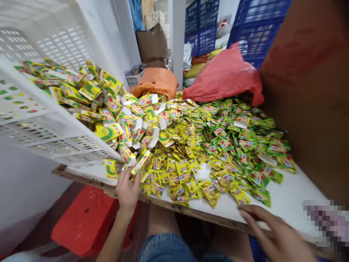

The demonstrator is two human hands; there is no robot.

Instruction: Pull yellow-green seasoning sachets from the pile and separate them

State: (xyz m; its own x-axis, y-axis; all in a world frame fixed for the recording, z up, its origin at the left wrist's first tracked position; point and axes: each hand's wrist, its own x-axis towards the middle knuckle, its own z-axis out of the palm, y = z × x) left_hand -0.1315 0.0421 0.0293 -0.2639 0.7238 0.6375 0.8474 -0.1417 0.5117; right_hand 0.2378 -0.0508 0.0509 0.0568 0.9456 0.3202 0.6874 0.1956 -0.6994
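My left hand [127, 187] is at the table's front edge, with its thumb and fingers closed on the lower end of a small yellow carton [141, 161]. A heap of similar cartons [131, 120], some with white end flaps open, spills from a tipped white crate [68, 127] just beyond it. My right hand [272, 229] is at the front right, somewhat blurred, fingers stretched out and apart with nothing visible in them. Its fingertips are close to a yellow sachet [240, 195]. Many yellow sachets [182, 167] and green sachets [245, 145] cover the middle and right.
An orange sack [156, 80] and a red plastic bag [226, 76] lie behind the heap. A large brown carton wall [308, 91] borders the right side. Below left stands a red stool [85, 220]. Blue crates [201, 27] are stacked at the back.
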